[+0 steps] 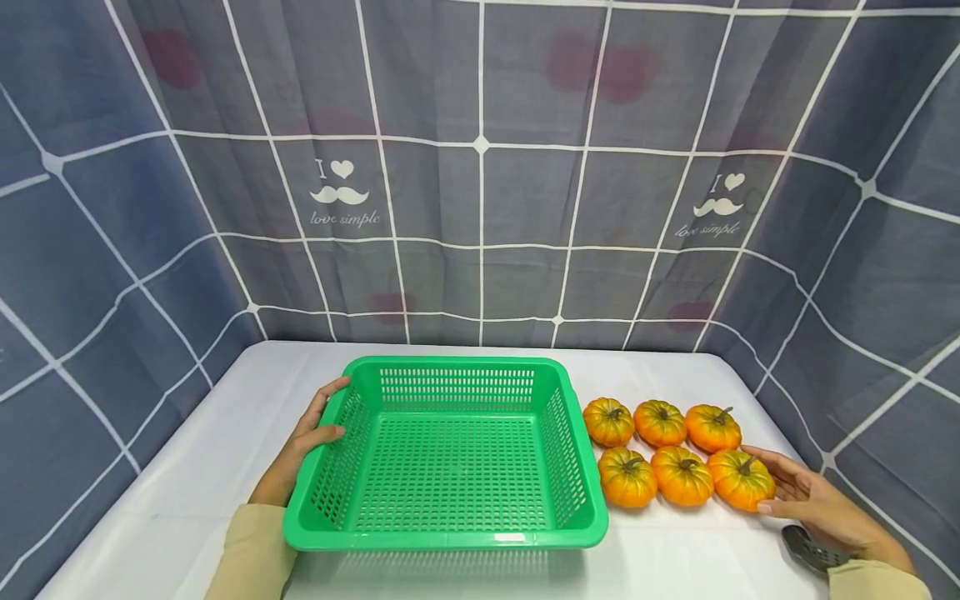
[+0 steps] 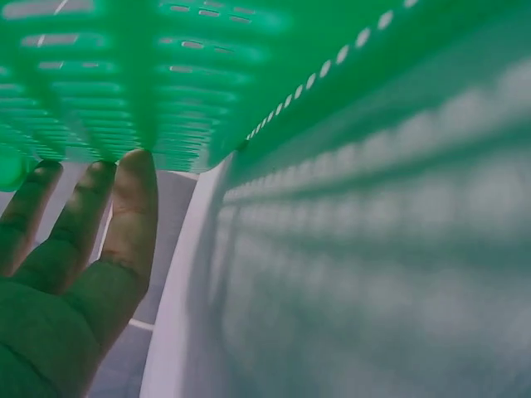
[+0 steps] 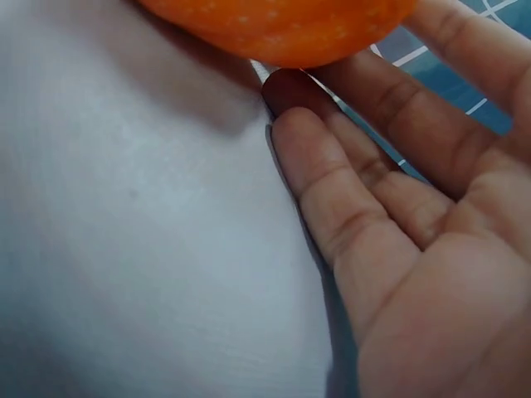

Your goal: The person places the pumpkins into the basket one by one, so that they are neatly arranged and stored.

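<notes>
Left hand (image 1: 297, 446) on the green perforated plastic basket (image 1: 450, 540), right hand (image 1: 817, 504) round a ribbed orange mini pumpkin (image 1: 739, 482).
Grips the basket's left rim here, thumb over the edge, fingers slightly apart against the outer wall. And over on the right, pinches the mini pumpkin at the near row's right end, thumb on the near side, fingers on the far side. Cannot tell whether raised or resting on the white tablecloth (image 1: 675, 560). Close beside it, five other mini pumpkins (image 1: 682, 479): two more in the near row, three behind, all lined up just right of the basket. Behind everything, a grey-blue curtain (image 1: 427, 192) with white grid lines and moustache prints.
</notes>
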Motion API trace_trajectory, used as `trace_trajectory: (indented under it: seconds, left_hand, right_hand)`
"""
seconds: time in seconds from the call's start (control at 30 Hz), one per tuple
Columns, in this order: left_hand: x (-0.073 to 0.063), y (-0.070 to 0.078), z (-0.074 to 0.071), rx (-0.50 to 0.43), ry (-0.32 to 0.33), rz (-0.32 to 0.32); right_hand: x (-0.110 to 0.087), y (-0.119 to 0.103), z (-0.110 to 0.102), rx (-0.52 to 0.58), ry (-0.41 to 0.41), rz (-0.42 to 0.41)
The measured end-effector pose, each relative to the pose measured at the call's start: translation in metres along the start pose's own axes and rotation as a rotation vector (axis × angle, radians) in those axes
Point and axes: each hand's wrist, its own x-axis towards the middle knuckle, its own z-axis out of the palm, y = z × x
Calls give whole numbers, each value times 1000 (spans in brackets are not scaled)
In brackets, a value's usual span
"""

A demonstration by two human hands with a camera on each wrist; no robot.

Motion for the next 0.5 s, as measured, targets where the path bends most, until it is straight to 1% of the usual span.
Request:
trace_trajectory:
  seconds: [0.13,0.33,0.43,0.5]
  left_hand:
    - [1,-2,0,-20,-6,25]
    - [1,-3,1,2,1,25]
    - [2,-4,1,0,11,33]
    - [2,-5,0,-4,16,48]
  right_hand:
    - [0,1,-1,6,8,9]
    - [-3,3,-3,43,23,16]
    - [-3,0,-5,71,9,7]
    - [-2,-4,-5,76,15,3]
